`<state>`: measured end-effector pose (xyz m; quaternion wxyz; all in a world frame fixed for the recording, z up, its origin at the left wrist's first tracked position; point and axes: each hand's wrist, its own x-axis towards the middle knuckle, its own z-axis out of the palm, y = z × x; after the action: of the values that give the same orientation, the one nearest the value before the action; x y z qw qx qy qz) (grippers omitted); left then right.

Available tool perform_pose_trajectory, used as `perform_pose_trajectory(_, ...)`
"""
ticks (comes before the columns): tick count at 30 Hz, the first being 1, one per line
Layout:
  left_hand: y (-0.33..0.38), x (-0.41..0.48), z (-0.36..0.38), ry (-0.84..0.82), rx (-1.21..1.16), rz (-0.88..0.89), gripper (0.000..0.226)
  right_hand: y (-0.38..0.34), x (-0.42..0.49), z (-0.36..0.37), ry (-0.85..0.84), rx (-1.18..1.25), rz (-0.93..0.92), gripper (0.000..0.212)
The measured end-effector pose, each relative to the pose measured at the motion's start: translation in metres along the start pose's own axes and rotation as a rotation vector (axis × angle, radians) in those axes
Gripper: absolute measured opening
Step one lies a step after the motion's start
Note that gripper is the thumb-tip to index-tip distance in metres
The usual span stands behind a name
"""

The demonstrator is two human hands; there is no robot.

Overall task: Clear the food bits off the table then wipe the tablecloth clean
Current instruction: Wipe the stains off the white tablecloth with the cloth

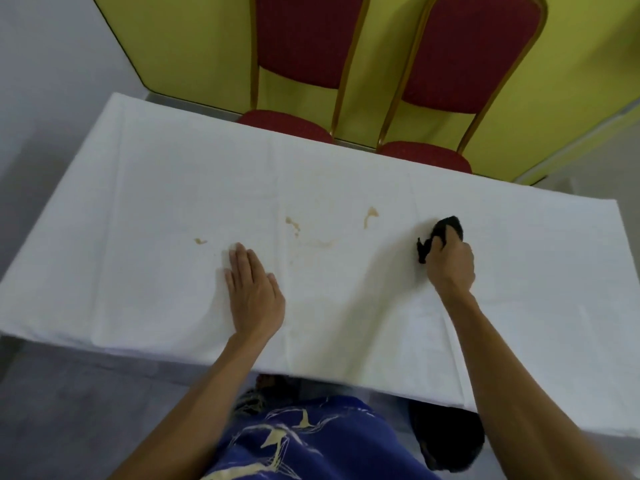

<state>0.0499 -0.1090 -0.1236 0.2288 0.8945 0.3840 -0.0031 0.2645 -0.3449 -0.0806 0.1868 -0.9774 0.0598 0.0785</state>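
A white tablecloth (pixel 173 188) covers the table in front of me. Yellowish-brown stains mark its middle: a small one (pixel 200 241) at the left, a streaky one (pixel 293 224) in the centre and another (pixel 370 215) to the right. My left hand (pixel 252 292) lies flat on the cloth with straight fingers, just right of the small stain. My right hand (pixel 450 265) grips a crumpled black cloth (pixel 446 227) and presses it on the tablecloth, right of the stains.
Two red chairs with gold frames (pixel 304 43) (pixel 467 53) stand behind the table's far edge against a yellow wall. A dark object (pixel 446 441) lies on the floor under the table's near edge at the right.
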Motion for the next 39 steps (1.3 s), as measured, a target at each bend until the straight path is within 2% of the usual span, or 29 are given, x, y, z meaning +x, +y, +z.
perform_pose_trajectory(2, 0.019, 0.010, 0.003, -0.011, -0.033, 0.025, 0.058, -0.022, -0.015, 0.017, -0.039, 0.038, -0.018, 0.029)
perform_pose_trajectory(6, 0.025, 0.020, 0.015, -0.028, -0.025, 0.038, 0.057, -0.077, -0.071, 0.063, -0.169, 0.021, -0.176, 0.044)
perform_pose_trajectory(13, 0.001, 0.016, 0.024, 0.032, 0.047, 0.160, 0.062, -0.120, -0.121, 0.090, -0.435, -0.130, -0.816, 0.042)
perform_pose_trajectory(16, 0.001, 0.014, 0.025, 0.046, 0.057, 0.179, 0.060, -0.114, -0.108, 0.086, -0.457, -0.234, -0.954, 0.049)
perform_pose_trajectory(18, 0.001, 0.014, 0.024, 0.058, 0.070, 0.175, 0.057, -0.101, -0.085, 0.076, -0.426, -0.301, -0.975, 0.054)
perform_pose_trajectory(20, 0.001, 0.014, 0.022, 0.069, 0.070, 0.175, 0.058, -0.083, -0.050, 0.057, -0.365, -0.342, -0.904, 0.057)
perform_pose_trajectory(24, 0.002, 0.014, 0.023, 0.104, 0.087, 0.189, 0.058, -0.052, 0.031, 0.014, -0.188, -0.330, -0.622, 0.050)
perform_pose_trajectory(27, 0.005, 0.015, 0.025, 0.112, 0.090, 0.175, 0.057, -0.048, 0.068, 0.004, -0.031, -0.176, -0.373, 0.048)
perform_pose_trajectory(30, 0.006, 0.016, 0.025, 0.103, 0.088, 0.160, 0.057, -0.075, 0.053, 0.029, -0.099, -0.053, -0.305, 0.053)
perform_pose_trajectory(34, 0.006, 0.017, 0.027, 0.076, 0.077, 0.165, 0.057, -0.132, -0.015, 0.074, -0.232, -0.057, -0.468, 0.049)
perform_pose_trajectory(39, 0.001, 0.015, 0.024, 0.028, 0.103, 0.154, 0.061, -0.168, -0.076, 0.105, -0.408, -0.195, -0.939, 0.050)
